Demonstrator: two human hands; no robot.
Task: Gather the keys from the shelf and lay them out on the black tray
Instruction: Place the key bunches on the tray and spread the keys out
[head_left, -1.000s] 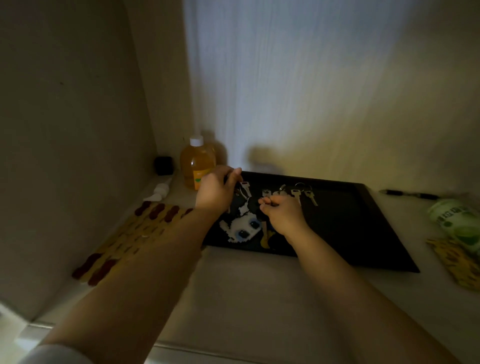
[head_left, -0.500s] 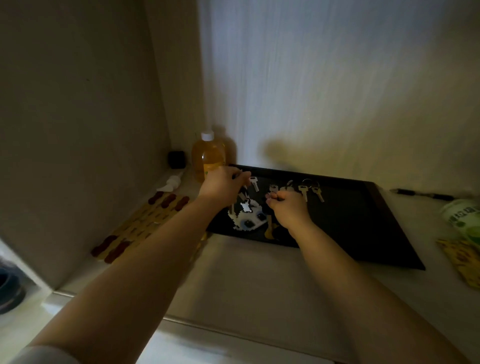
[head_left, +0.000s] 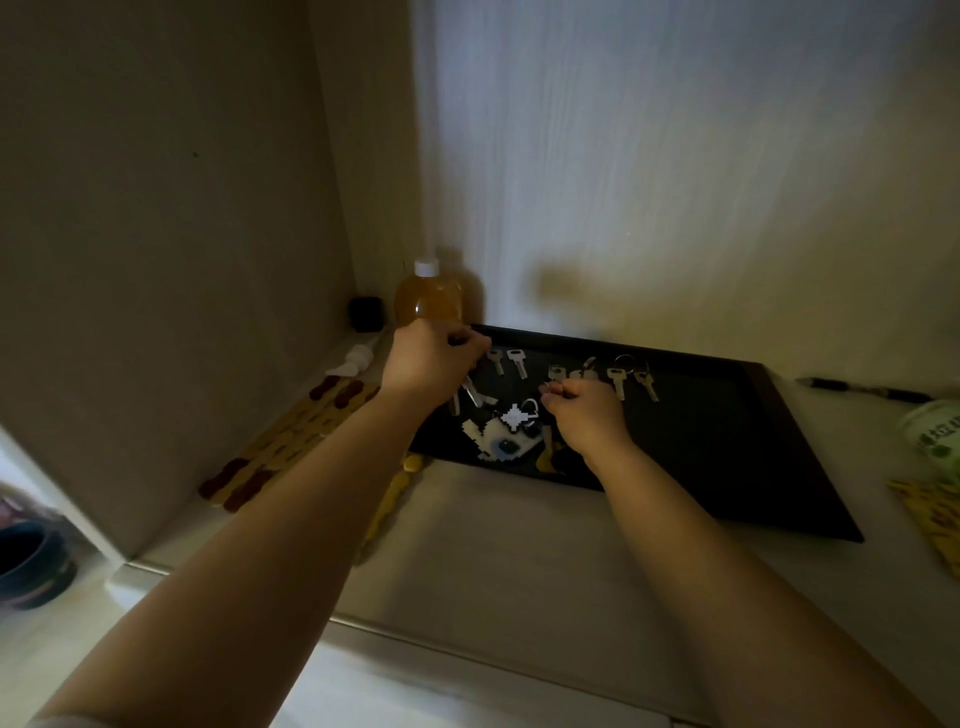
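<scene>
A black tray (head_left: 737, 457) lies on the pale shelf against the back wall. Several silver keys (head_left: 517, 361) lie in a row along its far side, some on rings (head_left: 623, 364). My left hand (head_left: 431, 364) hovers over the tray's far left corner with fingers curled, and a bunch of keys (head_left: 470, 395) hangs beneath it. My right hand (head_left: 584, 415) rests on the tray with fingers curled, pinching something small near a key (head_left: 556, 373). A black-and-white pixel keychain charm (head_left: 501, 436) lies between my hands.
An amber bottle with a white cap (head_left: 428, 296) stands behind the tray's left corner, beside a small black cube (head_left: 366, 314). A yellow mat with dark red marks (head_left: 291, 436) lies left. A pen (head_left: 862, 389), a green pack (head_left: 935, 441) and a yellow pack (head_left: 930, 519) sit right.
The camera has pulled back and lowered, so the shelf's front edge shows. My left hand has shifted slightly left over the tray corner. My right hand stays on the tray.
</scene>
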